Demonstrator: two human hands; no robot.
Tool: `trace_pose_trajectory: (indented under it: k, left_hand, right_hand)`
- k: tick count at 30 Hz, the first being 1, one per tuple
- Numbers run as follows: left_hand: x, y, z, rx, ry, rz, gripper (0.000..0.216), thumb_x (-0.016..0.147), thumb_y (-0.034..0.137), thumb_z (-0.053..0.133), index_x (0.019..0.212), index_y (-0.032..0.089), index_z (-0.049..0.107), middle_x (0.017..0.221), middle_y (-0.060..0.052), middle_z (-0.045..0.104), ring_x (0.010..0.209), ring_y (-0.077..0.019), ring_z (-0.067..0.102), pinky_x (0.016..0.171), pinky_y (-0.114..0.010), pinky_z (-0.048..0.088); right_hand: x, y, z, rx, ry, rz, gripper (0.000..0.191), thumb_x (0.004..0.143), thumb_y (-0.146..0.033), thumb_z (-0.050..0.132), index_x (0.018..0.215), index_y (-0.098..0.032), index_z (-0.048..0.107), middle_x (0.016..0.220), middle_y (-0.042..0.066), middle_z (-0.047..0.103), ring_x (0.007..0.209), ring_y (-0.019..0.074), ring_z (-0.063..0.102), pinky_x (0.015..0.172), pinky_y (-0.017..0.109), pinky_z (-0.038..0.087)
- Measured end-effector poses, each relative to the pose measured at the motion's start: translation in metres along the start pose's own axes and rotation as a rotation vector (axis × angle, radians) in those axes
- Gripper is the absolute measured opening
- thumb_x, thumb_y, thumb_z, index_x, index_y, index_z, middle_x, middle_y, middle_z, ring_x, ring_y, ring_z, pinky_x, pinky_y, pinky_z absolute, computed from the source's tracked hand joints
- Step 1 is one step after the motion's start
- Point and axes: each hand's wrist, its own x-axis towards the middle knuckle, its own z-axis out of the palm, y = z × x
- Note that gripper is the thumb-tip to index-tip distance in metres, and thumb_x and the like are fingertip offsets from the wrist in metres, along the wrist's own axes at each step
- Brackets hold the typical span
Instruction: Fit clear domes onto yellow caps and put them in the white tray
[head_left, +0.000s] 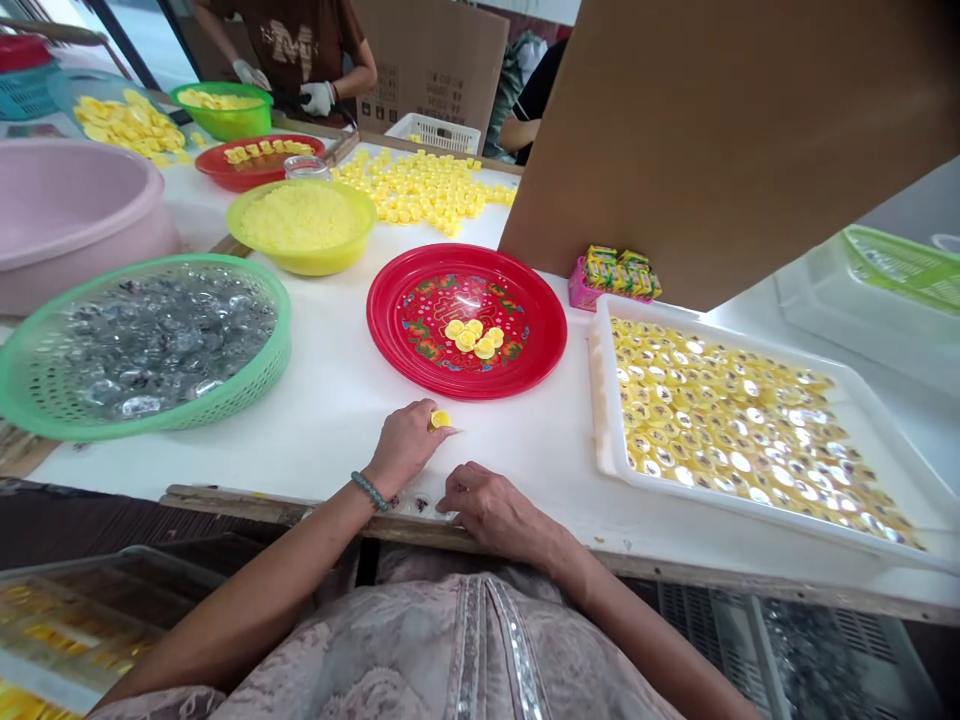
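White worktable (322, 445), hands near its front edge. Left hand (403, 447) pinches a small yellow cap (440, 419); right hand (495, 512) rests apart, fingers down. Red plate (382, 340) at twelve o'clock, white tray of caps (601, 400) at two.

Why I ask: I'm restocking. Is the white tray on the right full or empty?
Full: shiny yellow discs cover nearly the whole floor of the white tray, lying close together.
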Motion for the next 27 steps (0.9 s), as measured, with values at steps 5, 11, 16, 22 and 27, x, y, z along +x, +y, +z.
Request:
trace_pose_trajectory:
  k: [5,11,16,22,27]
  left_hand:
    - [-0.003,0.001,0.006,-0.332,-0.049,-0.138,0.031,0.072,0.036,0.064,0.099,0.022,0.059,0.071,0.0,0.068,0.065,-0.0159,0.062,0.059,-0.024,0.043]
    - [-0.019,-0.005,-0.004,-0.425,0.035,-0.204,0.029,0.076,0.036,0.057,0.102,0.025,0.055,0.071,0.002,0.065,0.059,-0.0139,0.06,0.055,-0.023,0.044]
    - [-0.033,-0.01,-0.012,-0.388,-0.017,-0.238,0.02,0.074,0.038,0.058,0.085,0.022,0.061,0.07,0.001,0.065,0.061,-0.0148,0.059,0.056,-0.023,0.044]
    - [-0.044,-0.005,-0.014,-0.447,-0.182,-0.156,0.017,0.076,0.035,0.054,0.079,0.021,0.063,0.067,0.001,0.065,0.061,-0.0148,0.058,0.056,-0.023,0.045]
    - [-0.048,0.0,-0.014,-0.593,-0.363,-0.135,0.024,0.079,0.037,0.052,0.088,0.021,0.067,0.075,-0.001,0.068,0.06,-0.0146,0.058,0.055,-0.024,0.044]
  right_hand:
    - [-0.007,0.002,0.002,-0.076,0.021,0.059,0.012,0.082,-0.013,0.056,0.09,-0.017,0.065,0.09,0.005,0.057,0.087,0.0167,0.051,0.079,0.027,0.042]
    - [-0.002,0.006,0.017,-0.117,0.102,0.145,0.015,0.08,-0.023,0.063,0.094,-0.017,0.062,0.091,0.006,0.057,0.088,0.0186,0.051,0.078,0.029,0.042]
    - [0.001,0.006,0.018,-0.031,0.107,0.184,0.015,0.077,-0.015,0.063,0.092,-0.017,0.061,0.092,0.004,0.056,0.087,0.0169,0.053,0.076,0.027,0.043]
    - [-0.003,0.0,0.017,0.157,0.125,0.281,0.019,0.071,-0.01,0.065,0.086,-0.018,0.056,0.077,-0.001,0.058,0.07,0.0131,0.054,0.063,0.022,0.041]
    - [-0.003,0.0,0.018,0.434,0.285,0.423,0.005,0.076,-0.015,0.061,0.078,-0.018,0.059,0.066,-0.003,0.059,0.06,0.01,0.053,0.058,0.02,0.04]
